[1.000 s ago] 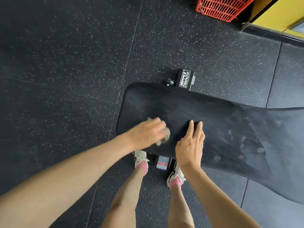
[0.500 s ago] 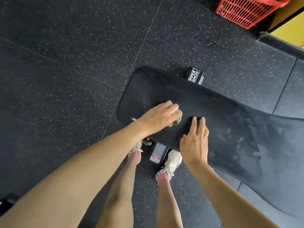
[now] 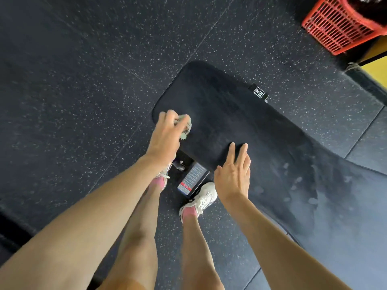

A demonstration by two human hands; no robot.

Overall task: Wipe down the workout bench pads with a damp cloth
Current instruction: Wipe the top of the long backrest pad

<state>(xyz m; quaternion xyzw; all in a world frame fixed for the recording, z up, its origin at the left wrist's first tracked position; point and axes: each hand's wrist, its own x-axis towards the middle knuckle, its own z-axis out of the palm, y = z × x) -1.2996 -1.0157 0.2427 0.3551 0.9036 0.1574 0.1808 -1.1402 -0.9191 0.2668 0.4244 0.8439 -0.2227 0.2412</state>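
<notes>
- The pale green cloth (image 3: 185,127) is bunched up and pressed on the bench pad (image 3: 240,122), close to the pad's left end and near edge; only part of it is seen beyond the fingers.
- The cloth is gripped by the left hand (image 3: 167,137); its fingers are curled over the bunch, with the thumb side hidden, so how the thumb lies cannot be told.
- The right hand (image 3: 233,176) is laid flat on the near edge of the pad, to the right of the cloth and well apart from it; its fingers (image 3: 231,152) are held straight and slightly spread, and nothing is held.
- The dark pad is stretched from the middle of the scene to the right edge; pale blotches (image 3: 297,181) are seen on its right part.
- A small logo tag (image 3: 259,92) is seen at the pad's far edge; a printed label (image 3: 193,178) on the frame is seen below the near edge.
- Two white shoes (image 3: 203,199) with pink socks are planted beside that label on the speckled floor (image 3: 83,80).
- A red basket (image 3: 339,26) is set at the far right.
</notes>
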